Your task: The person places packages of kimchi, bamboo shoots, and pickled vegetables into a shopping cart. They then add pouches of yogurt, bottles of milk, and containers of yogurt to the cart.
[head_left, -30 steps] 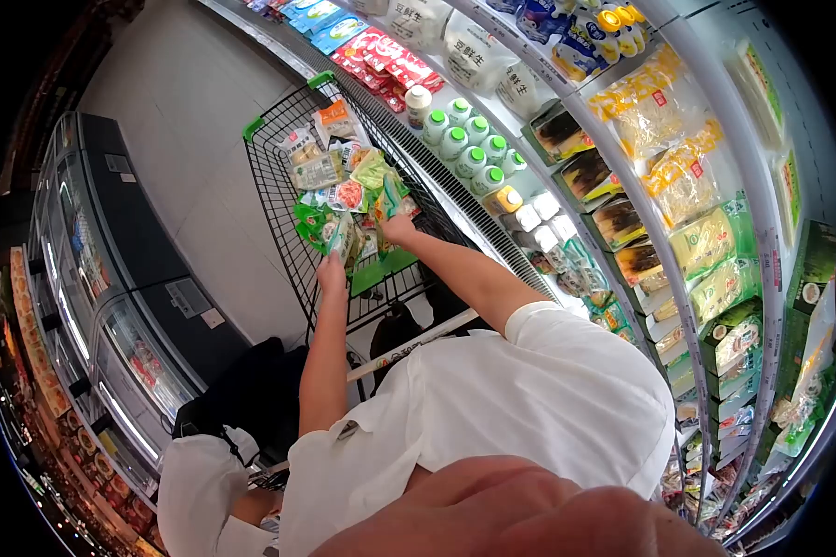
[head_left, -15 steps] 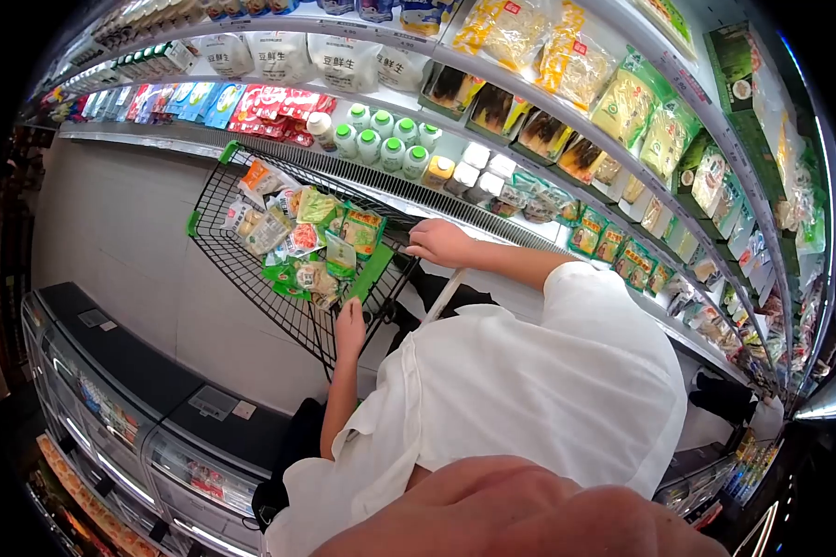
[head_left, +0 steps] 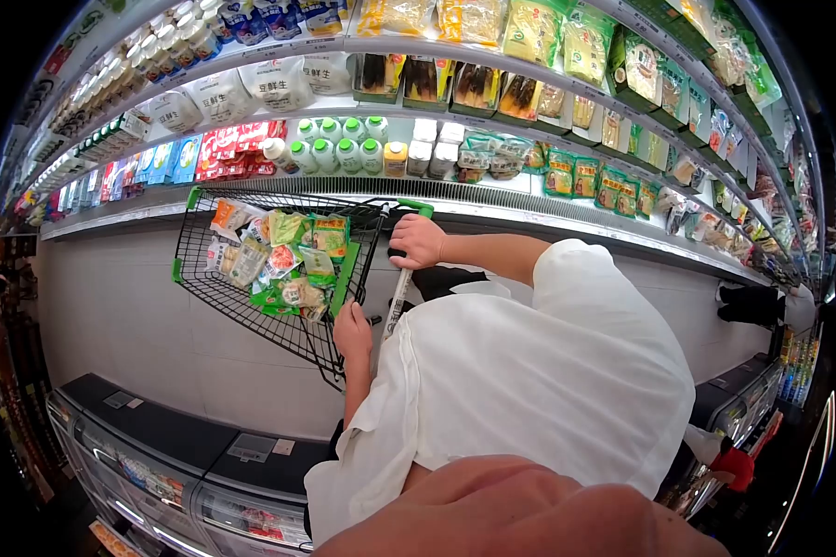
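My right hand (head_left: 418, 241) is wrapped round the shopping cart's push handle (head_left: 397, 299), close to its green end cap. Lower down, my left hand (head_left: 352, 329) has its fingers curled beside the lower end of the cart's green flap (head_left: 345, 286); what they hold, if anything, is hidden. Inside the black wire cart (head_left: 251, 320) lies a heap of packaged food: an orange-and-white bag (head_left: 228, 219), a green-and-yellow packet (head_left: 330, 234), a tray with reddish food (head_left: 282, 258) and several clear bags.
A refrigerated shelf (head_left: 492, 199) runs along the far side, with green-capped bottles (head_left: 347, 153), white pouches (head_left: 274, 85) and bagged foods. Glass-sided chest freezers (head_left: 181, 455) stand on the near side. Another person (head_left: 762, 304) is at the far right, beside the shelf.
The view has turned, so the shelf runs more level across it. The cart appears slightly further left and lower. My right hand stays at the handle, and more of the handle shows.
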`<action>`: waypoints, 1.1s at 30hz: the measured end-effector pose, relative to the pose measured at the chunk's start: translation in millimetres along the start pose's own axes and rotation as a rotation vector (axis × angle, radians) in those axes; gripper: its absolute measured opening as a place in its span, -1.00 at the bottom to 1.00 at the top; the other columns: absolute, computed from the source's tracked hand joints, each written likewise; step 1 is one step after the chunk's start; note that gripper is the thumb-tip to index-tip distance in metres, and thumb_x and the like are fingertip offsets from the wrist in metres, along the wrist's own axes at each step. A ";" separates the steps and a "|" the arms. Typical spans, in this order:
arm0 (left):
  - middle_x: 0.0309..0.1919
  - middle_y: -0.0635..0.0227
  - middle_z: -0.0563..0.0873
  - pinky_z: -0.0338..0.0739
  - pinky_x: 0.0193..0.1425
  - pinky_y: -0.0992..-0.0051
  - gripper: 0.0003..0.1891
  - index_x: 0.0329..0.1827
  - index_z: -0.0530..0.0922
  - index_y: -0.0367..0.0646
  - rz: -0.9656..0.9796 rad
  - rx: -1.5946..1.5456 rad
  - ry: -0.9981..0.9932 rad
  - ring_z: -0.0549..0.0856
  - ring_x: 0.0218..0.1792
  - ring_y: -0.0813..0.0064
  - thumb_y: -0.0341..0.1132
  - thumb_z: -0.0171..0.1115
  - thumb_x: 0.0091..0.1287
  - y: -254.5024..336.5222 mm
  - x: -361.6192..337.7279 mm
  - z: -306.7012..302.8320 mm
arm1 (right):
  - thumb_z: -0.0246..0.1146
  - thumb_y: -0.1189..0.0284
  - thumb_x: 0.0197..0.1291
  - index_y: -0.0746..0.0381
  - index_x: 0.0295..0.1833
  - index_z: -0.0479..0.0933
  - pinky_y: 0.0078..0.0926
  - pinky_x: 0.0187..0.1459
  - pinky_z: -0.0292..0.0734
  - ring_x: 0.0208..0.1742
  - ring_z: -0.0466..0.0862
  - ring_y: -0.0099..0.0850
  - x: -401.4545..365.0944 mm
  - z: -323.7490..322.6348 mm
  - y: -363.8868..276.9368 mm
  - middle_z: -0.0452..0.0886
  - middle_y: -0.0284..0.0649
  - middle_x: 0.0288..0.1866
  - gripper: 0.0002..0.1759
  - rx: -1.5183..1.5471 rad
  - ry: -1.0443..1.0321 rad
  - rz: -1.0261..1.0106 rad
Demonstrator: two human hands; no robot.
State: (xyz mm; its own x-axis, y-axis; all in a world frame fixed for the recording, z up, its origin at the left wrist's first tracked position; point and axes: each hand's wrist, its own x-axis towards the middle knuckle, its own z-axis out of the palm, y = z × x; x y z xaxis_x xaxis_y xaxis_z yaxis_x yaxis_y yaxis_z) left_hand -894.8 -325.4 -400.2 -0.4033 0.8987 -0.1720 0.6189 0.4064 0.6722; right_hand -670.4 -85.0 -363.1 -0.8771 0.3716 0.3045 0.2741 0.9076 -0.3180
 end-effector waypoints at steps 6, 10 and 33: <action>0.06 0.04 0.86 0.63 0.22 0.01 -0.52 0.16 0.80 -0.19 -0.018 0.074 0.126 0.78 0.11 -0.13 -0.02 0.02 0.73 -18.2 19.2 -20.5 | 0.22 -0.13 0.42 0.14 -0.38 0.72 -0.19 0.08 0.51 -0.16 0.68 -0.19 35.1 16.2 -2.9 0.71 -0.27 -0.39 -0.43 -0.093 -0.095 -0.006; 0.02 0.05 0.86 0.62 0.17 -0.01 -0.52 0.15 0.79 -0.18 -0.040 0.095 0.171 0.77 0.06 -0.13 0.01 0.02 0.73 -43.3 32.4 -26.0 | 0.16 -0.19 0.43 0.13 -0.39 0.75 -0.17 0.06 0.50 -0.17 0.68 -0.19 63.2 28.8 -4.3 0.72 -0.27 -0.41 -0.36 -0.115 -0.153 0.000; 0.37 0.02 0.72 0.53 0.45 0.29 -0.46 0.54 0.53 -0.35 -0.221 -0.219 0.280 0.71 0.36 0.20 -0.13 0.26 0.68 -57.5 175.9 -78.8 | 0.37 0.10 0.55 0.27 0.15 0.75 -0.39 0.02 0.69 -0.03 0.81 -0.45 65.4 -76.3 33.6 0.85 -0.25 -0.05 -0.58 1.248 -0.047 0.668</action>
State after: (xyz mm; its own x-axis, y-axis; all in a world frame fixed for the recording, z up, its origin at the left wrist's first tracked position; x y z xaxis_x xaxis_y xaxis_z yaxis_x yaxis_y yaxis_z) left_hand -1054.5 -203.7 -412.4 -0.6970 0.7019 -0.1467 0.3512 0.5125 0.7835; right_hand -688.4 -15.2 -285.5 -0.7416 0.6269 -0.2388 0.1346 -0.2097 -0.9685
